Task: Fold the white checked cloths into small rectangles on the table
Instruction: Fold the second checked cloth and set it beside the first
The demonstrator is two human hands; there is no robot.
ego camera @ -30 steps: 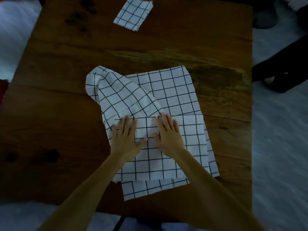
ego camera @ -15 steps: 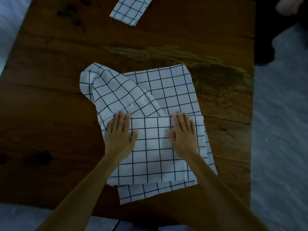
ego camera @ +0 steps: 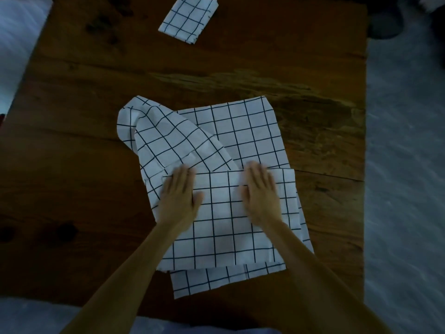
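A large white checked cloth (ego camera: 240,136) lies partly folded in the middle of the wooden table (ego camera: 72,165). Its near part is doubled over into a flap, and its far left corner is bunched and turned over. My left hand (ego camera: 179,197) lies flat, palm down, on the left end of the flap's far edge. My right hand (ego camera: 261,192) lies flat on the same edge, further right. Both hands are blurred. A second checked cloth (ego camera: 189,18), folded into a small rectangle, lies at the table's far edge.
The table's right edge (ego camera: 364,141) borders a pale grey floor. A dark round object (ego camera: 385,25) sits on the floor at the top right. Dark knots mark the wood at the near left (ego camera: 65,231).
My hands first slid apart along the flap's far edge, and now both are blurred, with the right one a little further left. The view has shifted slightly.
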